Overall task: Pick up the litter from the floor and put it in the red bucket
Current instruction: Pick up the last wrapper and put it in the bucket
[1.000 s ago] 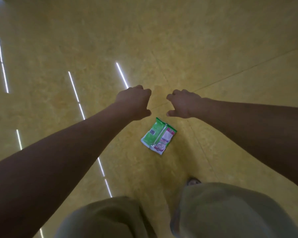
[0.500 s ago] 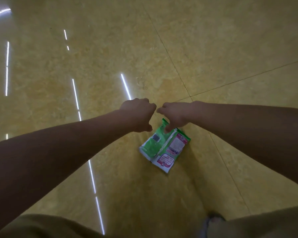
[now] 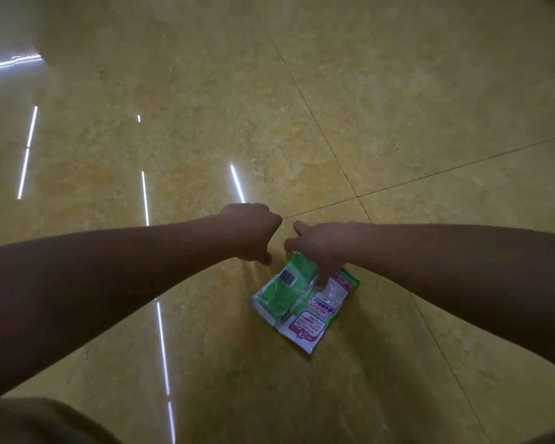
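While grounded, wrapper (image 3: 285,294) (under right grip (image 3: 314,248))

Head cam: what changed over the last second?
The right hand came down from above the wrapper and now pinches its top edge, one finger lying across its face. The left hand dropped alongside it, curled and holding nothing. The wrapper still lies on the floor, not yet lifted.

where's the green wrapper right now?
Head view, lower centre-right: the green wrapper lies on the yellow floor under the right hand, whose fingers touch its far end.
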Demonstrator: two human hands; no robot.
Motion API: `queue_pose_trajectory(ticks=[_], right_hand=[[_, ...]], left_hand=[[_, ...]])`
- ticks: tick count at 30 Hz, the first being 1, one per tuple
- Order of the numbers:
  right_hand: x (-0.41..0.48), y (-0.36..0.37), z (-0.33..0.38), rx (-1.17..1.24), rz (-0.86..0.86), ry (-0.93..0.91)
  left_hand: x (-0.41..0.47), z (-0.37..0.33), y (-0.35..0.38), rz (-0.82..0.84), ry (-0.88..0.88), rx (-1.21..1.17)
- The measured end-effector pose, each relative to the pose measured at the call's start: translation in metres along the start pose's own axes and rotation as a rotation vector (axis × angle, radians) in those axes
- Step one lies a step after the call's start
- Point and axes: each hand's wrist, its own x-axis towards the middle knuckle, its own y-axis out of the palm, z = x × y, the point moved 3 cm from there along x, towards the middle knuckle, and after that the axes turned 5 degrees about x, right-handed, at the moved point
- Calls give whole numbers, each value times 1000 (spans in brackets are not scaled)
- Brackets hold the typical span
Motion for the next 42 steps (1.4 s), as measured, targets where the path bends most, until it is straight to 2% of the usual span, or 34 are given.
queue_pose_trajectory(ticks=[7, 19, 26, 34, 39, 42], right_hand=[[-1, -2, 11, -145, -50, -43], [-7, -28, 19, -106, 63, -3], [-29, -96, 4, 122, -241, 0], [-36, -136, 1, 194, -520, -9], [-41, -164, -1, 192, -668, -1], [-47, -178, -2, 208, -699, 20]], left_hand=[[-4, 0, -5, -38, -5, 22], [-15, 5, -14, -68, -30, 45], [-21, 26, -29, -7, -104, -118], [-28, 66, -50, -202, -254, -287], [-32, 92, -67, -334, -312, -270], [-37, 101, -81, -398, -334, -263]])
